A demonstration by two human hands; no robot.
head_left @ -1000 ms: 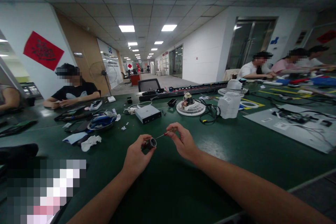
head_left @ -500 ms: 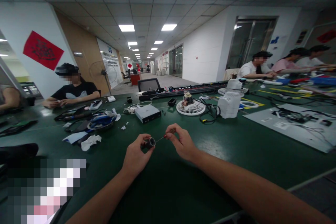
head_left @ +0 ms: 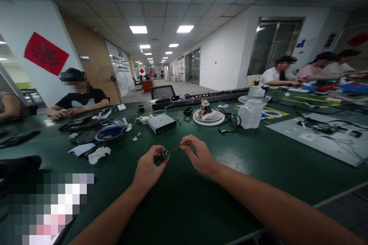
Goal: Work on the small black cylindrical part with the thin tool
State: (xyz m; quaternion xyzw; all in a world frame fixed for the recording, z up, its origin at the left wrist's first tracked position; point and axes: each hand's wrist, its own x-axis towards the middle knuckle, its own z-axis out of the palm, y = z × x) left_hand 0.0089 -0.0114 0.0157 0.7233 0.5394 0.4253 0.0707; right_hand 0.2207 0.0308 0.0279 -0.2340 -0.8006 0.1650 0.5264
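My left hand (head_left: 148, 168) is closed round a small dark cylindrical part (head_left: 163, 155) with a pale end face, held just above the green table (head_left: 178, 203). My right hand (head_left: 198, 155) pinches a thin screwdriver (head_left: 179, 147) with a red band on its shaft. The tool's tip points left and meets the end of the cylindrical part. Both hands hover near the table's front, close together.
Behind my hands lie a grey drive box (head_left: 161, 123), a white fan grille with a motor (head_left: 208, 116), a white fan body (head_left: 250, 114), cables and white scraps (head_left: 99, 155). A grey mat (head_left: 324, 138) lies right. Other people sit at the far left and far right.
Both hands have kept their grip and drifted slightly; the screwdriver tip stays at the cylindrical part. The view has shifted a little.
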